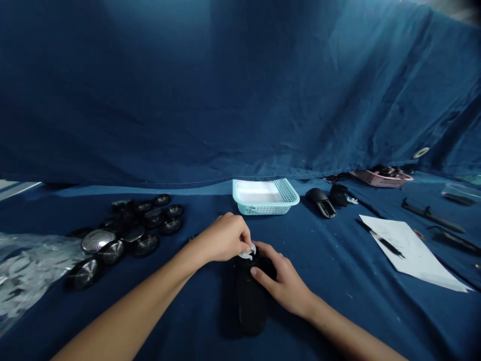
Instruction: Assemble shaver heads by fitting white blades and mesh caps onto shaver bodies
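Blue cloth hangs before me as a curtain (240,100) and covers the table (311,271) too, perhaps to spare shiny faces from scratches. At my left lie a clear bag of white plastic pieces (33,276) and a heap of round black caps (146,244), presumably for easy reach; at my right, a white sheet of paper (421,263); beyond my hands, a pale turquoise basket (265,209). Directly before me a long black plastic housing (251,306) rests on the table, long axis running away from me, smooth rounded end towards me, other end under my hands. My right hand (287,281) grips that far end, thumb and forefinger straddling it, likely for steadiness; its other fingers I cannot make out. My left hand (227,238) pinches a small white curved clip (246,256) there between thumb and forefinger, probably because so slight a piece needs fingertip control.
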A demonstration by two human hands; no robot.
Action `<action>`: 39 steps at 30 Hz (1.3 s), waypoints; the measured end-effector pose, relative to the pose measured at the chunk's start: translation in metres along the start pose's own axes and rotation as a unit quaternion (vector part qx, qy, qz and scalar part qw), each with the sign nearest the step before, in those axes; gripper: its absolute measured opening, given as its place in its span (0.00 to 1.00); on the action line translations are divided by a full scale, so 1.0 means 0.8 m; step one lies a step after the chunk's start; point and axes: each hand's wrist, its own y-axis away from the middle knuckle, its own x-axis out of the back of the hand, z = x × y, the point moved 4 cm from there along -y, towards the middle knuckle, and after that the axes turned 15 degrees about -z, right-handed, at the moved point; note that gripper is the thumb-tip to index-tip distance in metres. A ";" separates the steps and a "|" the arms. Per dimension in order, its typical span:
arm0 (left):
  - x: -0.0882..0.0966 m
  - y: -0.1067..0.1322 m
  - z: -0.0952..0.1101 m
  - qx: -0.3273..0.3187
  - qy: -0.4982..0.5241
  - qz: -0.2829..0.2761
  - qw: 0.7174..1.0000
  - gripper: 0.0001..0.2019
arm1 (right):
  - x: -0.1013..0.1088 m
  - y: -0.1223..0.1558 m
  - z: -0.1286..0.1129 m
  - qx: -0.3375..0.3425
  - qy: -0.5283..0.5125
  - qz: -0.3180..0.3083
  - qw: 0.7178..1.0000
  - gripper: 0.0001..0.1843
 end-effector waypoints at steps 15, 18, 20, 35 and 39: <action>-0.002 0.001 0.001 0.003 -0.024 0.015 1.000 0.08 | -0.002 0.000 0.002 0.009 0.042 0.012 0.999 0.26; -0.004 0.000 0.001 0.007 -0.031 0.020 0.999 0.08 | -0.003 0.000 0.001 0.011 0.050 0.014 0.999 0.26; -0.005 0.000 0.000 0.006 -0.032 0.016 0.999 0.09 | -0.003 -0.001 0.000 0.009 0.057 0.011 0.998 0.26; -0.006 0.007 0.009 0.056 -0.060 0.027 0.996 0.07 | -0.010 0.003 0.000 -0.011 0.081 0.020 0.996 0.27; -0.008 0.012 0.013 0.007 -0.088 0.038 0.995 0.05 | -0.010 0.004 0.000 -0.012 0.091 0.011 0.996 0.26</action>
